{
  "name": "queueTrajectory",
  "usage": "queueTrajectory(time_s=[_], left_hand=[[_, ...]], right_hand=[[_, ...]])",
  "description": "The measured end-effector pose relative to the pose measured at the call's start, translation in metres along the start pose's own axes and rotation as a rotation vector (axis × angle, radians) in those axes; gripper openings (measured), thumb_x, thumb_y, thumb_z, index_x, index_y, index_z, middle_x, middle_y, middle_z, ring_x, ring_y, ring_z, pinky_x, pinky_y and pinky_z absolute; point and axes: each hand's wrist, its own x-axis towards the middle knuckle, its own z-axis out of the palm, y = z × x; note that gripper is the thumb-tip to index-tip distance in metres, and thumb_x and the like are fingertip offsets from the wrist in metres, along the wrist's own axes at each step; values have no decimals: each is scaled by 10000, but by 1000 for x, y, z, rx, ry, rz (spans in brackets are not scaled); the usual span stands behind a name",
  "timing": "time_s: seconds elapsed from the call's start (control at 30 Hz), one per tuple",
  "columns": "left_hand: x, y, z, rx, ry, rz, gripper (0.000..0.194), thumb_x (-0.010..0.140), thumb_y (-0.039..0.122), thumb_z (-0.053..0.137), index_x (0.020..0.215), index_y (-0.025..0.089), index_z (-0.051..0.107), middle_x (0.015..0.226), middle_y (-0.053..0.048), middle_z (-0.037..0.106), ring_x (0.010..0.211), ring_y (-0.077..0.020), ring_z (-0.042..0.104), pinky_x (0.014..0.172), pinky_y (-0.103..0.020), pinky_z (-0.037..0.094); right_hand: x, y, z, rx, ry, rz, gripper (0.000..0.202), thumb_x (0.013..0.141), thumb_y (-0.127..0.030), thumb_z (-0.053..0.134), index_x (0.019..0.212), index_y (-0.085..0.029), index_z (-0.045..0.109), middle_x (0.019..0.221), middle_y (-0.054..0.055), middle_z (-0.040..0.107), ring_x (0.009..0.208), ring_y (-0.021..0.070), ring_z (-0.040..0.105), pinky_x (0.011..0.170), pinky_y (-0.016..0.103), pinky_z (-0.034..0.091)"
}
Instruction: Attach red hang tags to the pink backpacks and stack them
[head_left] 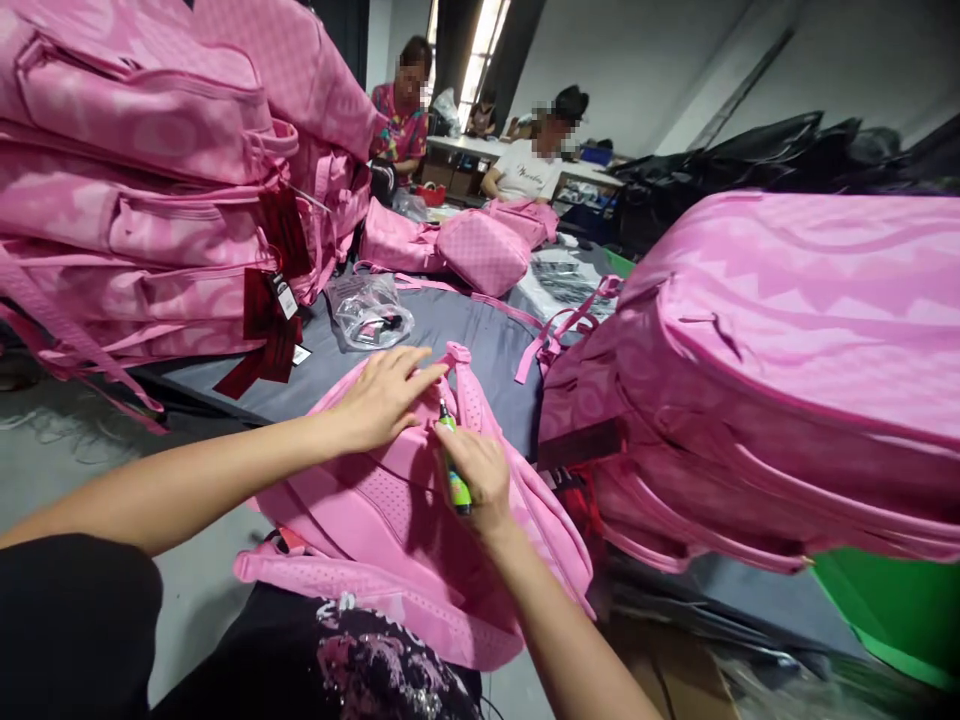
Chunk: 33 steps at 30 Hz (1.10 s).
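At the table's [469, 325] near edge, in the head view, a pink bag [386, 495] leans between the table and the person's lap, padded back up, 1 strap [470, 395] by the hands. The right hand [484, 475] has its fingers closed around a slim green tool [459, 490], dark tip pointing up toward the strap. The left hand [386, 395] lies over the bag's top, fingers loosely bent beside the strap; whether they pinch anything I cannot tell.

Just beyond the bag sits a clear pouch [371, 310]. To the left rises a stack [135, 225] of pink bags with dark red ribbons [259, 365] and a white tag [286, 300]. To the right are more pink bags [810, 320], near a green bin [892, 610]. Across the table, behind smaller pink pieces [484, 250], are 2 co-workers, 1 in a patterned shirt [405, 130], 1 in a white shirt [529, 172].
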Motion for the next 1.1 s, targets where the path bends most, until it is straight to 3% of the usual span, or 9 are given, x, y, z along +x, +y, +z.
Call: queueTrajectory(time_s=[0.07,0.23,0.33,0.43,0.53,0.63,0.73,0.93,1.1], left_hand=[[10,-8,4,39,-117,-39,853,811,298,722,1521,159,270,1572,-226,269,1411,-341,314,1063,-454,318],[42,-24,34,97,-342,-92,898,799,373,723,1527,135,255,1366,-180,530,1199,-324,490,959,-420,361],[52,-30,53,89,-379,-74,919,782,416,734,1524,139,268,1365,-168,532,1203,-317,482,956,-409,360],[53,-32,61,73,-397,-31,1056,760,510,726,1559,135,147,1474,-186,433,1301,-322,414,1016,-426,337],[51,-30,64,137,-421,-18,1293,655,596,782,1571,123,3,1594,-222,228,1448,-380,217,1131,-554,211],[52,-26,68,240,-464,-18,1385,593,529,857,1572,141,-44,1634,-228,38,1503,-400,36,1156,-655,62],[53,-23,73,270,-492,-39,1334,642,496,836,1572,128,-48,1635,-227,31,1505,-388,72,1169,-637,97],[55,-23,78,240,-472,-40,1031,833,438,651,1577,108,19,1621,-178,189,1445,-356,249,1150,-544,228],[57,-26,86,241,-464,-70,982,848,421,608,1580,113,30,1621,-163,190,1404,-348,286,1132,-515,248]], right_hand=[[6,-2,14,36,-11,29,469,938,-130,540,1397,-213,487,1128,107,712,1032,232,666,833,372,482],[7,-3,31,133,-51,241,229,946,-191,545,1171,-214,577,941,64,711,810,201,659,726,351,473],[1,-3,27,209,-125,253,192,932,-179,545,1120,-209,574,889,51,692,792,196,641,724,347,473],[-4,6,21,271,-128,311,253,926,-205,549,1179,-214,558,946,61,698,851,208,655,779,368,488],[-7,20,22,293,-147,363,279,946,-307,528,1210,-227,567,978,67,710,856,224,668,792,393,499],[-9,30,27,372,-158,512,344,956,-356,499,1273,-225,521,990,75,714,855,228,681,785,398,521],[-8,37,28,436,-182,667,324,944,-340,525,1246,-222,507,948,62,718,815,214,689,733,368,532],[11,59,10,399,-421,518,152,916,-299,602,1034,-227,666,963,39,741,879,208,674,817,379,487],[30,65,19,423,-618,514,137,891,-230,617,996,-218,705,995,36,746,912,209,682,839,366,467]])
